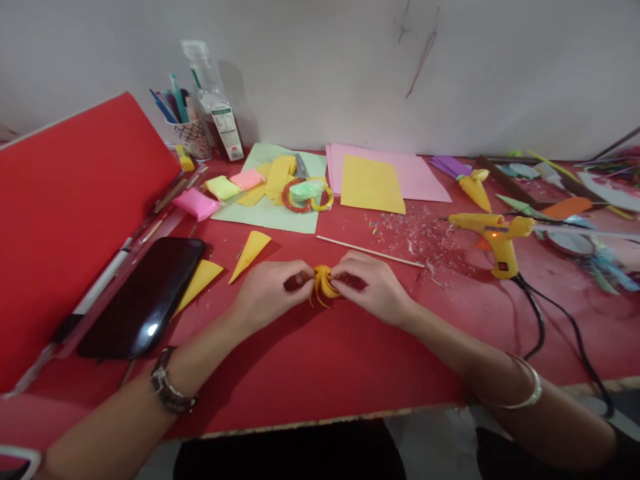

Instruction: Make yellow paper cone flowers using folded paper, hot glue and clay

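Note:
Both my hands meet at the middle of the red table (320, 360) around a small yellow paper flower (325, 283) with curled strips. My left hand (273, 290) pinches its left side, fingers closed. My right hand (373, 287) pinches its right side, fingers curled over it. A thin wooden stick (370, 251) lies just behind my hands. Two yellow paper cones (250, 253) lie to the left of my left hand.
A black phone (145, 297) and red sheet (70, 220) lie at left. A yellow glue gun (493, 237) with its cord stands at right. Coloured paper sheets (373, 180), scissors (300, 190), clay packs (197, 202), a pen cup (190, 133) and a bottle (217, 107) sit at the back.

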Motion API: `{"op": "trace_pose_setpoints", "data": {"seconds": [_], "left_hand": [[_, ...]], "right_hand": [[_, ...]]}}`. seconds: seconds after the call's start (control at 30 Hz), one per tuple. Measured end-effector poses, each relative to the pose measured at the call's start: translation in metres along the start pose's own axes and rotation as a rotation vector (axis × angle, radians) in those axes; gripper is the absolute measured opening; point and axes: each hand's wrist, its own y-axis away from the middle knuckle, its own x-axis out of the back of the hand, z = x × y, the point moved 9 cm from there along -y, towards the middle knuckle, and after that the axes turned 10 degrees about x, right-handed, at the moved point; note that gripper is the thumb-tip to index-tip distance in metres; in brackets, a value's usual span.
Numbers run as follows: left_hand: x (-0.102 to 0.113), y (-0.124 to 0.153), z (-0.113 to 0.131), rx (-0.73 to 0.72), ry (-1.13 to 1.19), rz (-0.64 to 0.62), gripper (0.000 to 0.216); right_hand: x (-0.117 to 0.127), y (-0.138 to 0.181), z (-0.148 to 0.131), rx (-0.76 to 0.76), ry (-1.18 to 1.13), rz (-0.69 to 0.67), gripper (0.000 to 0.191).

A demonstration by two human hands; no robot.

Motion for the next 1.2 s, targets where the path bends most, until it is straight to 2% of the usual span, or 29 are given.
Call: {"op": "trace_pose_setpoints", "data": {"seconds": [0.2,0.3,0.47,0.63,0.8,0.97,1.2], "left_hand": [[0.002,0.002,0.005,-0.029,-0.167,0.061,0.010],[0.003,0.004,0.011,-0.105,-0.201,0.109,0.010],[0.016,0.014,0.028,-0.283,-0.264,0.318,0.012],[0.017,0.021,0.039,-0.377,-0.345,0.373,0.013],[0.016,0.026,0.046,-0.436,-0.453,0.397,0.016],[0.016,0.028,0.047,-0.454,-0.447,0.404,0.019],[0.010,0.024,0.042,-0.441,-0.372,0.305,0.024]], "right_hand": [[0.000,0.000,-0.005,0.052,0.029,-0.005,0.010],[0.003,-0.001,-0.010,0.100,0.056,0.013,0.012],[0.009,0.000,-0.023,0.204,0.217,0.014,0.021],[0.006,0.002,-0.033,0.267,0.407,-0.057,0.028],[0.007,0.002,-0.040,0.302,0.453,-0.041,0.030],[0.008,0.002,-0.047,0.364,0.470,-0.029,0.031],[0.009,0.002,-0.045,0.330,0.430,-0.016,0.030]]}}
